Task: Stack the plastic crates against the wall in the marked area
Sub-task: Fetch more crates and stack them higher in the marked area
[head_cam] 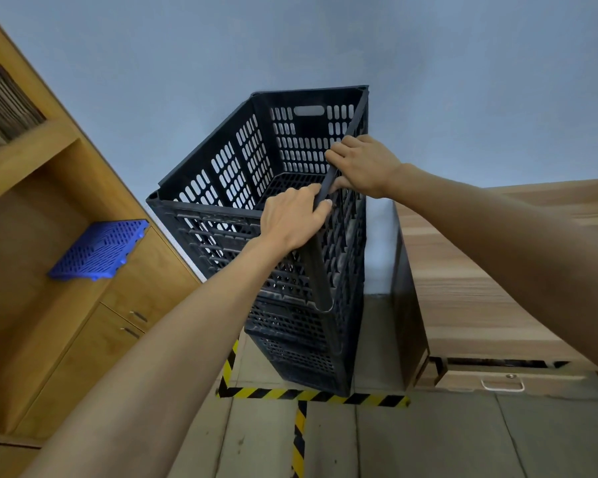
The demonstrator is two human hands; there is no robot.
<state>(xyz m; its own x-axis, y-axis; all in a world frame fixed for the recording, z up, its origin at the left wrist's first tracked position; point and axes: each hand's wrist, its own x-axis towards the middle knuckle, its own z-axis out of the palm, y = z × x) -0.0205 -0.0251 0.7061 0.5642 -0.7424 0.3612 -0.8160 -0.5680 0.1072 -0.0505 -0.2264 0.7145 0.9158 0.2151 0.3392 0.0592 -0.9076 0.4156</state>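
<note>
A black perforated plastic crate sits on top of a stack of black crates against the blue-grey wall. The stack stands inside the yellow-and-black floor tape. Both hands are on the top crate's near right rim. My left hand grips the rim with fingers curled over it. Just beyond it, my right hand holds the same rim, fingers inside and thumb below. The top crate looks empty.
A wooden shelf unit stands at the left with a blue plastic grid panel on one shelf. A wood-grain cabinet or desk stands at the right, close to the stack. Tape also runs toward me along the tiled floor.
</note>
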